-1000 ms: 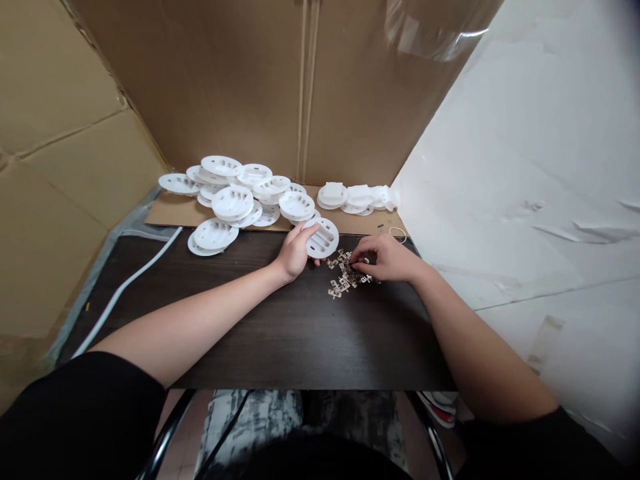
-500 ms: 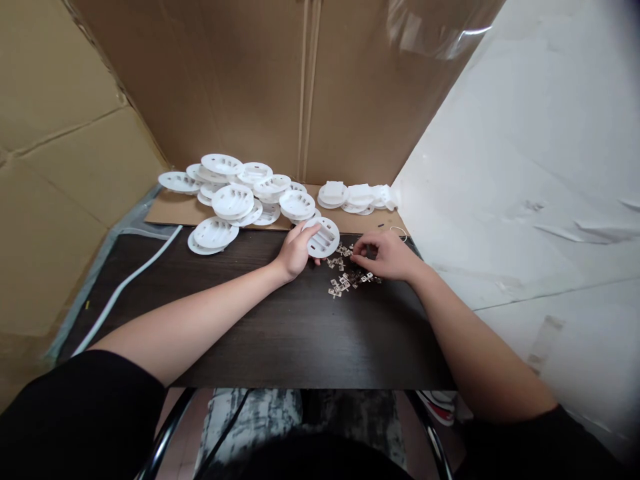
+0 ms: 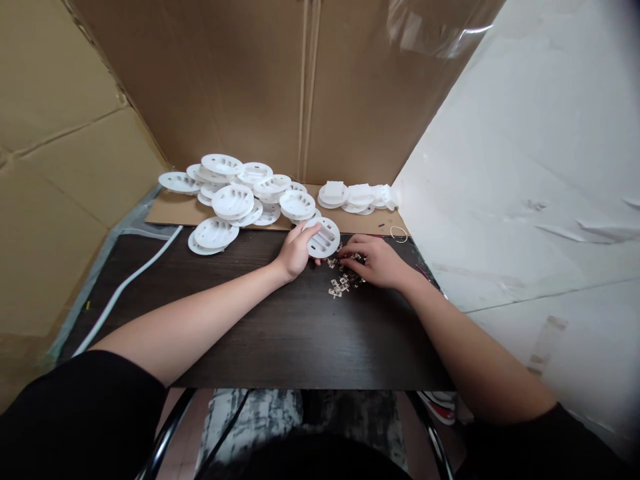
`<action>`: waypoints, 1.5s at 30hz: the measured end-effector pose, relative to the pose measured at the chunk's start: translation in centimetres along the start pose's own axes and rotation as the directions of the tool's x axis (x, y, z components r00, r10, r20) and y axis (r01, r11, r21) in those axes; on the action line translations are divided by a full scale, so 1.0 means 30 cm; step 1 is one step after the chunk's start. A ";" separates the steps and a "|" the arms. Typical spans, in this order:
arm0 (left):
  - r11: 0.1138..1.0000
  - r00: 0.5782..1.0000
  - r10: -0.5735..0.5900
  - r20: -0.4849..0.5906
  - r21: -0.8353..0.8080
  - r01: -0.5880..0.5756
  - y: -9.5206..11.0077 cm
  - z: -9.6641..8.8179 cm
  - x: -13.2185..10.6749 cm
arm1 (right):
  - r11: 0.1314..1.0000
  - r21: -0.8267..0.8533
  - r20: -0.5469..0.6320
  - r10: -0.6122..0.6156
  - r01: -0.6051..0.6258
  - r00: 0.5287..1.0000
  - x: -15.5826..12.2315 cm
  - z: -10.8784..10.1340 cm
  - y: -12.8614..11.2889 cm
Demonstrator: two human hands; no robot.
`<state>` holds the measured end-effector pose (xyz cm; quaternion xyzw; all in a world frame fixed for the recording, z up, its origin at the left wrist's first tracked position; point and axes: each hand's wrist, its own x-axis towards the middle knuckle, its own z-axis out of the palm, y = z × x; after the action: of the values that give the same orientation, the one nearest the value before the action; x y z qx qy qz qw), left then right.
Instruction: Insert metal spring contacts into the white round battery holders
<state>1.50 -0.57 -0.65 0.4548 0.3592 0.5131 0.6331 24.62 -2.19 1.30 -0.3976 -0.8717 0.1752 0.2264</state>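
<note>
My left hand (image 3: pixel 295 253) grips a round white plastic disc (image 3: pixel 325 238) with slots, holding it tilted on the dark wooden table (image 3: pixel 260 327). My right hand (image 3: pixel 376 260) rests palm down over a small pile of metal clips (image 3: pixel 343 280), its fingers curled and reaching left toward the disc. Whether a clip is between its fingertips is hidden.
A heap of several white discs (image 3: pixel 235 193) lies at the back left on a cardboard sheet (image 3: pixel 170 212), more white parts (image 3: pixel 353 197) at the back right. Cardboard walls stand behind and left, a white wall on the right. A white cable (image 3: pixel 125 283) runs along the left. A rubber band (image 3: pixel 399 233) lies near the wall.
My right hand slid left across the metal clips toward the disc. My left hand and the disc stayed in place.
</note>
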 end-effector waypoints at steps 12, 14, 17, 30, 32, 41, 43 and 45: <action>0.999 1.000 0.001 -0.001 0.042 -0.001 0.008 -0.001 -0.002 | 0.996 0.091 -0.156 0.024 -0.009 0.987 0.007 0.000 -0.014; 0.998 1.000 0.006 0.009 0.069 -0.007 0.007 -0.002 -0.004 | 0.994 0.096 -0.180 0.067 -0.051 0.981 0.003 0.011 -0.017; 0.993 0.999 0.030 0.031 0.113 -0.033 0.003 -0.006 -0.006 | 0.990 0.116 -0.209 0.108 -0.085 0.972 -0.002 0.025 -0.023; 0.915 0.973 0.202 0.109 0.332 -0.227 0.000 -0.007 -0.015 | 0.986 0.137 -0.328 0.132 -0.091 0.935 0.001 0.040 -0.043; 0.936 0.980 0.174 0.093 0.292 -0.194 0.000 -0.002 -0.016 | 0.986 0.148 -0.328 0.123 -0.078 0.936 0.001 0.043 -0.048; 0.991 0.995 0.071 0.064 0.107 -0.077 0.013 -0.017 0.000 | 0.974 0.223 -0.318 0.115 -0.043 0.941 0.004 0.064 -0.067; 0.996 0.996 0.057 0.074 0.069 -0.062 0.011 -0.022 0.003 | 0.974 0.224 -0.332 0.108 -0.032 0.937 0.004 0.069 -0.074; 0.998 0.995 0.046 0.085 0.043 -0.050 0.010 -0.024 0.004 | 0.973 0.227 -0.340 0.111 -0.033 0.934 0.003 0.073 -0.080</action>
<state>0.78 -0.28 -0.61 0.4987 0.3327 0.5002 0.6249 21.93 -3.89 0.65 -0.4271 -0.7779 0.2040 0.4134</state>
